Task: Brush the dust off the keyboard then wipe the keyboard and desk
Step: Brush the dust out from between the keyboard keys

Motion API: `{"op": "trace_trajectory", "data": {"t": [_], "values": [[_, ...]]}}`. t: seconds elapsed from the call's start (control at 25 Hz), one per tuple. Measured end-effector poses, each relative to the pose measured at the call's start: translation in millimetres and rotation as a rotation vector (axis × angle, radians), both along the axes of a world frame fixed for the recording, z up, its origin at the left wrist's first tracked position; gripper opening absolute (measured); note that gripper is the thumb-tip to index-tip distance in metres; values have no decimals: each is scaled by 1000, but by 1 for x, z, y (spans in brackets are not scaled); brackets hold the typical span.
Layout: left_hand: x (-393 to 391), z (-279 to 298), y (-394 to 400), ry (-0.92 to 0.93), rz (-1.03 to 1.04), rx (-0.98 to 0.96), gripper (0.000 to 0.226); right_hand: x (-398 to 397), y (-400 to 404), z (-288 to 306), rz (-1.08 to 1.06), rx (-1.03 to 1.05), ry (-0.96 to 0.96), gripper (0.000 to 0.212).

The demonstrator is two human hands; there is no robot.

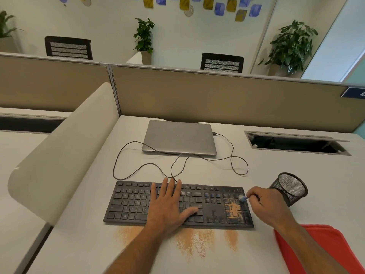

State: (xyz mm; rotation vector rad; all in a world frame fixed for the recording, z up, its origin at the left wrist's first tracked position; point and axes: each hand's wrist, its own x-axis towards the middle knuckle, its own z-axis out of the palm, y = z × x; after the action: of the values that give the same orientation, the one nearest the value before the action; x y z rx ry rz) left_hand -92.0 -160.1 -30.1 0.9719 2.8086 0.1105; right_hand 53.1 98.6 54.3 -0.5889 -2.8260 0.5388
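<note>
My left hand (167,204) lies flat, fingers straight, pinning the light, flat black plastic keyboard (178,204); my right hand (263,204) pinches the small blue-tipped brush (243,198) (flimsy, I judge).

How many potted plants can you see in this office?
3. One plant stands at the far left edge, partly cut off; one plant stands in the middle behind the partition; one larger plant stands at the right. Others may be hidden behind the partition.

An open-plan office — tan fabric partitions (217,91) fence off pale desks (83,244), mesh-backed task chairs (221,63) stand beyond, potted plants (292,46) line the wall, and a closed laptop (178,138) sits cabled.
</note>
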Motion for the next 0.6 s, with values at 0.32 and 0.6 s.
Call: {"op": "trace_trajectory", "data": {"t": [0.32,0.6], "values": [[0,1,0,-4,2,-1,108,-2,-3,-3,65,-59,9,21],[0,1,0,-6,-1,-9,107,-1,0,-5,72,-38,3,21]]}}
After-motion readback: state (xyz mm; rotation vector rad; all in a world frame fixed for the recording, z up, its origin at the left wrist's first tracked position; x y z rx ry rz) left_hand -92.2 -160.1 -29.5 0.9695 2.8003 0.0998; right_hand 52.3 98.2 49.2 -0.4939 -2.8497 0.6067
